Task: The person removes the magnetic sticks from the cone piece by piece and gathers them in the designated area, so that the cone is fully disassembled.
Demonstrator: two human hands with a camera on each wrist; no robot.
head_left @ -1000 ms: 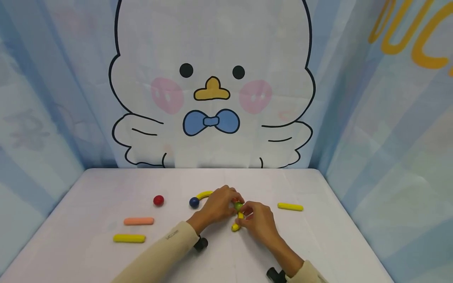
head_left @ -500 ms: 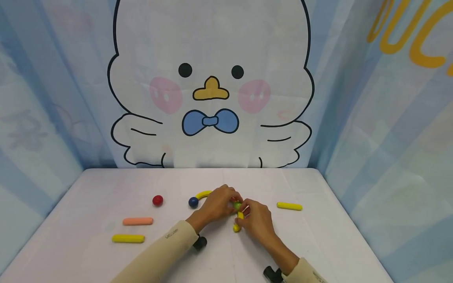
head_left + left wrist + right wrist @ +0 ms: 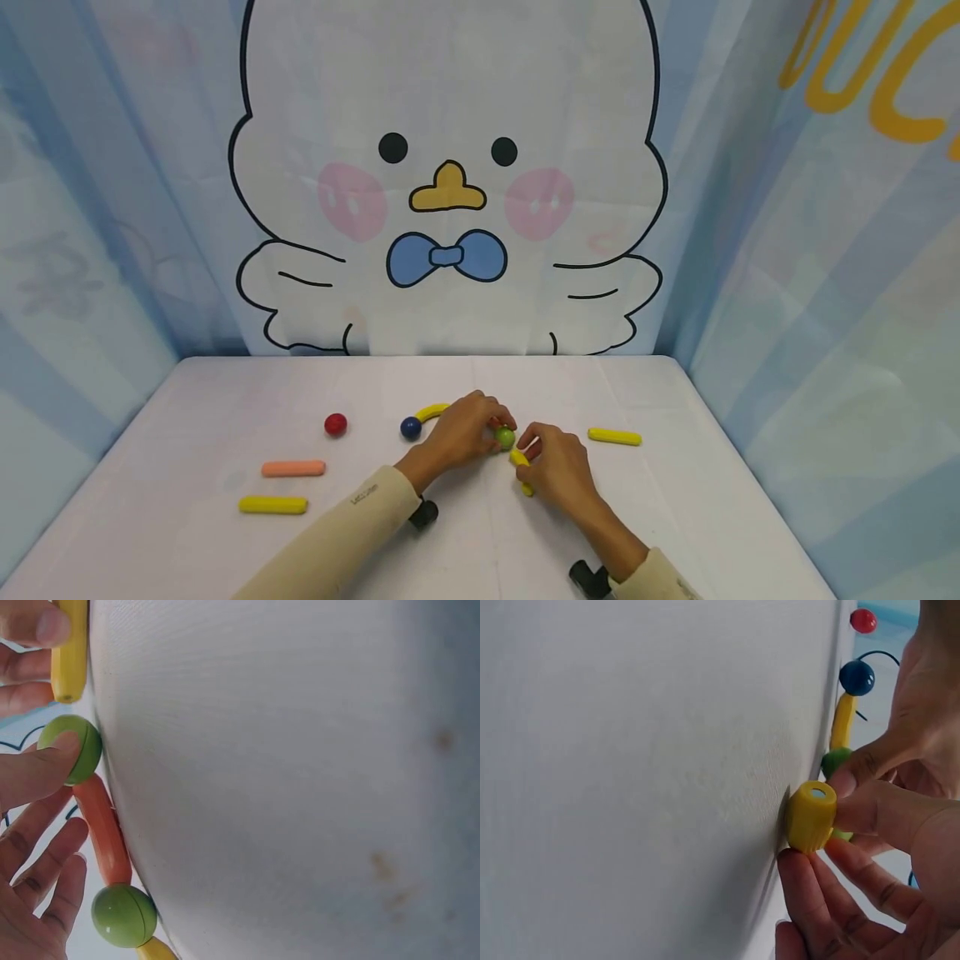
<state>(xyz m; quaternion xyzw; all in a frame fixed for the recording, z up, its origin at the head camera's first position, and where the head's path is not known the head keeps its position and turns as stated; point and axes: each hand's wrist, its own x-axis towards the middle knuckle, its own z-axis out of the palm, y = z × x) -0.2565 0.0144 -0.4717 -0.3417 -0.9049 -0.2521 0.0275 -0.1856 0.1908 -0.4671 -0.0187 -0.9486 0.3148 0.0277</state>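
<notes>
In the head view my left hand [image 3: 467, 429] grips a green ball [image 3: 506, 438] between thumb and fingers. The left wrist view shows an orange rod [image 3: 103, 834] joined to that ball, then a second green ball [image 3: 124, 916] and the tip of a curved yellow rod [image 3: 156, 949]. My right hand [image 3: 561, 468] pinches another yellow rod [image 3: 810, 819], whose round end shows a small silvery disc. A narrow gap separates this rod from the held green ball. A dark blue ball [image 3: 410, 428] sits at the chain's far end; my left hand hides its middle in the head view.
On the white table [image 3: 420, 567] lie a red ball [image 3: 335, 425], an orange rod [image 3: 293, 469] and a yellow rod [image 3: 273, 505] to the left. One more yellow rod [image 3: 615, 437] lies right of my hands. A printed cloth backdrop [image 3: 450, 100] stands behind the table.
My right hand has moved right with the yellow rod, pulling its end away from the green ball and tilting it. My left hand stays on the ball.
</notes>
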